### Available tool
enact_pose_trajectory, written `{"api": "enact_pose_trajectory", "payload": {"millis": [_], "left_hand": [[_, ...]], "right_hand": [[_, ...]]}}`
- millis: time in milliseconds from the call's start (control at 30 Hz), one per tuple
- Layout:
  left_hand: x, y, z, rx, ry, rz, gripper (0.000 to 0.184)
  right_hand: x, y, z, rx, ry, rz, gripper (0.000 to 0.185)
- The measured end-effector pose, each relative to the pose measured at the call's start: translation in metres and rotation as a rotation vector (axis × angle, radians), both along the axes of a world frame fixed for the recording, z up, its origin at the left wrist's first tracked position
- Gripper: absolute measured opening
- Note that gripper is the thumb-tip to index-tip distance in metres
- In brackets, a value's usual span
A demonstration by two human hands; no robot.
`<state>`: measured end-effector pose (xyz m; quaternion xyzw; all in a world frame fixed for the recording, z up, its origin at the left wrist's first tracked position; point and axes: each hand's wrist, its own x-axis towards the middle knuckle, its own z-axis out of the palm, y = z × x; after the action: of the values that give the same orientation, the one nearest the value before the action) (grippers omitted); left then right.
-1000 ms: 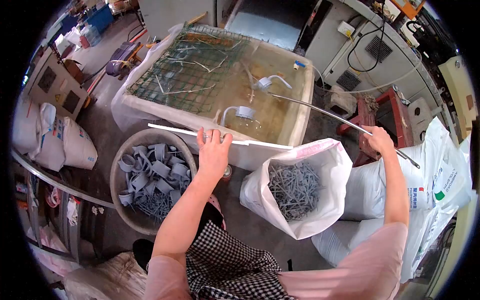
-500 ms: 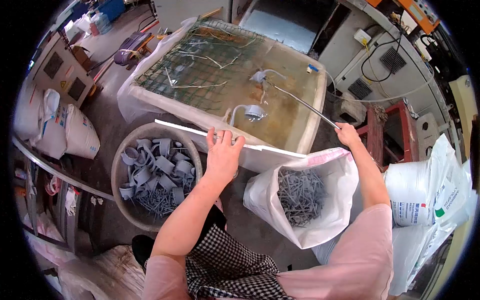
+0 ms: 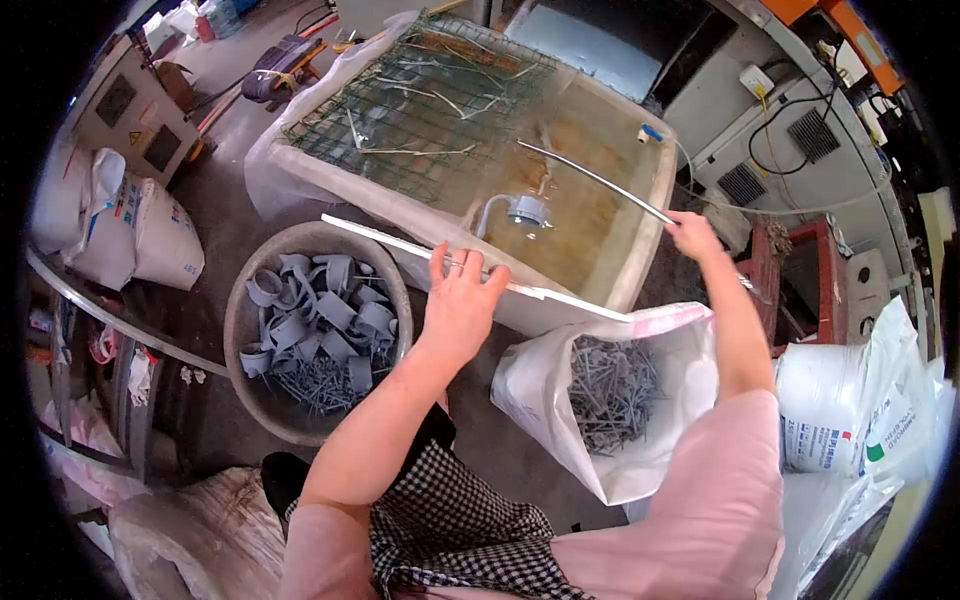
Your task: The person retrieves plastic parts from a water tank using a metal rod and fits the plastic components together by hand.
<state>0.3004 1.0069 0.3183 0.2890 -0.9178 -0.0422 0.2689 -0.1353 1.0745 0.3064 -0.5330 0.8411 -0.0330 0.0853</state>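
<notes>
My right hand (image 3: 692, 235) is closed around a thin metal rod (image 3: 600, 182), which reaches over the right part of a water-filled white tub (image 3: 645, 235). Nothing shows on the rod's tip. Nearer to me in the water lies a grey ring-shaped plastic part (image 3: 528, 209) with a curved arm. My left hand (image 3: 462, 305) grips the top edge of a white board (image 3: 385, 238) along the tub's near side, fingers hooked over it. Below my right arm, a white sack (image 3: 530, 385) holds thin grey plastic sticks (image 3: 612, 390).
A round bin (image 3: 238, 335) of grey plastic parts (image 3: 335, 312) and sticks stands at left. Green netting (image 3: 420, 105) covers the tub's left half. Full sacks (image 3: 165, 235) stand at far left, a white bucket (image 3: 820, 400) at right, beside a red metal frame (image 3: 825, 270).
The grey part that was at the rod's tip no longer shows there. The rod now reaches over the water without it. My left hand stays on the board; the view has shifted slightly.
</notes>
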Motion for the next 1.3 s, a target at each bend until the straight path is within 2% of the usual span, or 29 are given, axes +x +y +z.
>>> {"api": "enact_pose_trajectory", "payload": {"millis": [133,167,200,233,433,533,633,700,733,867,900,967,1067,1233,1300], "left_hand": [[0.003,0.000,-0.002,-0.008,-0.009,-0.014,0.020],[0.002,0.001,-0.003,-0.020,-0.002,-0.007,0.020],[0.002,0.002,-0.002,-0.024,0.006,-0.006,0.019],[0.003,0.003,-0.002,-0.024,0.005,-0.013,0.019],[0.002,0.004,-0.007,-0.033,-0.032,0.009,0.020],[0.002,0.005,-0.009,-0.130,-0.002,0.032,0.013],[0.004,0.006,-0.010,-0.118,-0.002,0.026,0.015],[0.007,0.007,-0.010,-0.090,-0.009,0.014,0.019],[0.007,0.007,-0.010,-0.057,-0.014,-0.003,0.023],[0.008,0.009,-0.007,-0.030,-0.047,0.002,0.023],[0.008,0.009,-0.007,-0.020,-0.046,-0.006,0.022],[0.008,0.007,-0.007,-0.008,-0.044,-0.019,0.020],[0.010,0.007,-0.004,0.014,-0.053,-0.021,0.019],[0.012,0.002,-0.003,-0.005,-0.043,-0.012,0.018],[0.012,0.001,-0.002,0.000,-0.007,-0.011,0.025]], "right_hand": [[-0.020,0.093,0.107,0.061,-0.037,-0.066,0.030],[-0.001,0.111,0.142,0.115,-0.083,-0.166,0.031],[-0.008,0.135,0.157,0.079,-0.053,-0.082,0.030],[0.003,0.151,0.178,0.099,-0.152,-0.195,0.030],[0.029,0.210,0.223,0.168,-0.198,-0.246,0.032],[0.045,0.207,0.207,0.194,-0.217,-0.161,0.033],[0.035,0.205,0.158,0.122,-0.174,-0.089,0.032],[0.047,0.195,0.139,0.131,-0.227,-0.234,0.032],[0.047,0.191,0.131,0.138,-0.151,-0.173,0.032],[0.058,0.168,0.103,0.119,-0.214,-0.230,0.031],[0.058,0.159,0.090,0.108,-0.213,-0.169,0.031],[0.060,0.135,0.069,0.157,-0.239,-0.171,0.031],[0.051,0.097,0.019,0.063,-0.274,-0.083,0.032],[0.070,0.010,-0.018,0.076,-0.254,0.024,0.030],[0.071,-0.017,-0.021,0.077,-0.250,0.038,0.029]]}}
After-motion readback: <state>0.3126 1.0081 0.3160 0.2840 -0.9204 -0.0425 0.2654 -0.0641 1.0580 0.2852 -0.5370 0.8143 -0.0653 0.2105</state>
